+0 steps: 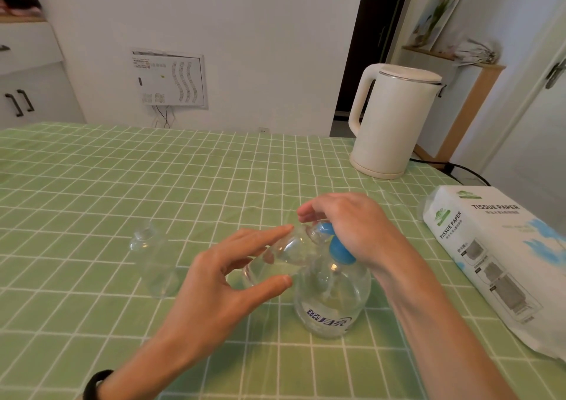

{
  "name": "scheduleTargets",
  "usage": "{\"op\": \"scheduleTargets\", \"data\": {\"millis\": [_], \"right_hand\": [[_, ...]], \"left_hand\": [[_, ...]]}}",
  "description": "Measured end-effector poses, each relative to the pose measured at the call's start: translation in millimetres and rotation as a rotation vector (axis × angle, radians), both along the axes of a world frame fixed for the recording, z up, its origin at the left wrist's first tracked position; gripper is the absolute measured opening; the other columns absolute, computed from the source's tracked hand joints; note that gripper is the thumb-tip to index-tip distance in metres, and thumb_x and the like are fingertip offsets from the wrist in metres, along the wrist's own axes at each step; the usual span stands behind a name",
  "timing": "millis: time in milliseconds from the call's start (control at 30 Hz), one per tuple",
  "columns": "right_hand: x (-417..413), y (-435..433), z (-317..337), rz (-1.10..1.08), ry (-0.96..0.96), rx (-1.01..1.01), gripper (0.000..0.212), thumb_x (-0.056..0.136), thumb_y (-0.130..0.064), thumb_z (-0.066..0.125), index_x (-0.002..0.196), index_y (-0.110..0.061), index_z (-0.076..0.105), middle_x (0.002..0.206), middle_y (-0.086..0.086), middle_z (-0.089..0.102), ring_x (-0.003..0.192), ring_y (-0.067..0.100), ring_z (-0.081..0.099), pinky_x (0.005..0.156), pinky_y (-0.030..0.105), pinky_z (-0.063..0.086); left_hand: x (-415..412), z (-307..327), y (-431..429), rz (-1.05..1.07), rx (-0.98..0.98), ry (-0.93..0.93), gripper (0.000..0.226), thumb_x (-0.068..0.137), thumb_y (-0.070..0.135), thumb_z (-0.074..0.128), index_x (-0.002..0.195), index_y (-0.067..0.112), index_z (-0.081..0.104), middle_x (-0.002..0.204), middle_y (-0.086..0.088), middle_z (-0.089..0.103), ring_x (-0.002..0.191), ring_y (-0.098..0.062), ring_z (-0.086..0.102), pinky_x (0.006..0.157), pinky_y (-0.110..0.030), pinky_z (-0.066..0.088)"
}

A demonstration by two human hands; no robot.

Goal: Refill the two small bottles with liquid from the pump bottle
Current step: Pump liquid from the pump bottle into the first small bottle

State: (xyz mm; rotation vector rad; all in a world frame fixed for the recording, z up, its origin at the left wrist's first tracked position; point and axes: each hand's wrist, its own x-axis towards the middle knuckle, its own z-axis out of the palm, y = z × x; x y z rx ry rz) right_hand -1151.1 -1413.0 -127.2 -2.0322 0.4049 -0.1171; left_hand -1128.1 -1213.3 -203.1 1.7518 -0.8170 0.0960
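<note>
The clear pump bottle (pixel 330 308) with dark blue lettering is standing toward the table's (pixel 122 185) near edge, right of the middle. The left hand (pixel 220 286) is pinching one small bottle (pixel 284 254), clear and tilted, between thumb and forefinger, its mouth at the nozzle. The right hand (pixel 352 225) is curling over the blue pump head (pixel 340 251). The other small bottle (pixel 156 265) is standing upright to the left.
</note>
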Motion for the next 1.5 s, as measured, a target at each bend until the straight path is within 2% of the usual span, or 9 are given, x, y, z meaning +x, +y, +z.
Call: {"op": "scheduleTargets", "data": {"millis": [133,267,433,533,700,1100,1233,1367,1500], "right_hand": [[-0.9,-0.2,3.6,-0.037,-0.042,0.007,0.03,0.1,-0.028,0.055,0.089,-0.021,0.083,0.095,-0.011,0.081,0.097,0.004,0.072,0.086,0.025,0.051],[-0.2,-2.7,2.1,-0.033,-0.085,-0.059,0.043,0.098,-0.03,0.055,0.108,0.008,0.071,0.113,0.021,0.074,0.104,0.036,0.07,0.093,0.031,0.054],[1.1,-0.8,2.4,-0.037,-0.039,0.019,0.03,0.099,-0.025,0.056,0.088,-0.023,0.083,0.096,-0.013,0.081,0.098,0.002,0.071,0.086,0.025,0.05],[-0.7,0.9,0.2,-0.024,-0.001,0.026,0.028,0.099,-0.024,0.056,0.09,-0.023,0.083,0.098,-0.013,0.08,0.096,0.0,0.069,0.075,0.021,0.045],[-1.1,2.8,3.4,-0.07,-0.05,0.025,0.03,0.098,-0.026,0.055,0.086,-0.021,0.083,0.095,-0.01,0.081,0.099,0.008,0.072,0.091,0.031,0.053],[0.7,-0.4,1.3,-0.056,-0.057,-0.006,0.031,0.1,-0.027,0.054,0.087,-0.024,0.082,0.095,-0.012,0.081,0.097,0.003,0.072,0.083,0.025,0.049],[1.2,1.8,-2.3,-0.046,-0.013,-0.003,0.031,0.101,-0.024,0.053,0.088,-0.022,0.081,0.097,-0.01,0.081,0.099,0.008,0.072,0.089,0.029,0.051],[-1.4,0.2,-2.3,-0.036,-0.042,-0.029,0.036,0.1,-0.026,0.052,0.092,-0.005,0.08,0.1,0.011,0.08,0.099,0.029,0.073,0.094,0.038,0.055],[-2.7,0.8,0.4,-0.001,-0.082,-0.06,0.045,0.099,-0.026,0.051,0.11,0.016,0.063,0.116,0.033,0.066,0.112,0.048,0.061,0.093,0.048,0.056]], "left_hand": [[-0.2,0.1,-0.5,-0.007,-0.023,0.011,0.057,0.076,0.047,0.08,0.13,0.053,0.067,0.12,0.011,0.076,0.11,-0.019,0.073,0.101,-0.04,0.057],[-0.4,-0.7,-0.8,-0.004,-0.024,0.01,0.057,0.077,0.047,0.081,0.132,0.053,0.066,0.121,0.01,0.076,0.111,-0.021,0.073,0.102,-0.047,0.057],[2.3,-1.1,-1.6,-0.005,-0.018,0.014,0.057,0.076,0.048,0.08,0.131,0.054,0.066,0.121,0.012,0.076,0.111,-0.019,0.073,0.102,-0.046,0.057],[1.8,-2.7,-0.3,0.005,-0.009,0.016,0.057,0.075,0.049,0.08,0.13,0.056,0.066,0.119,0.011,0.076,0.11,-0.019,0.072,0.102,-0.046,0.057],[0.7,-1.3,-0.5,-0.004,-0.018,0.019,0.057,0.076,0.047,0.081,0.131,0.054,0.066,0.119,0.009,0.076,0.11,-0.021,0.073,0.102,-0.048,0.057],[2.8,-1.6,-0.4,-0.011,-0.02,0.016,0.057,0.076,0.046,0.081,0.13,0.054,0.067,0.118,0.008,0.076,0.109,-0.02,0.072,0.101,-0.041,0.057],[2.2,-3.7,0.9,0.011,0.003,0.006,0.057,0.075,0.049,0.079,0.13,0.057,0.065,0.118,0.014,0.075,0.111,-0.018,0.071,0.099,-0.038,0.056],[1.7,-6.5,-0.5,0.009,-0.013,0.014,0.057,0.076,0.046,0.081,0.131,0.054,0.066,0.122,0.011,0.076,0.111,-0.02,0.073,0.101,-0.047,0.057],[4.0,-7.8,-1.3,0.016,-0.022,-0.003,0.057,0.076,0.048,0.081,0.131,0.056,0.066,0.124,0.015,0.075,0.114,-0.017,0.073,0.101,-0.045,0.057]]}}
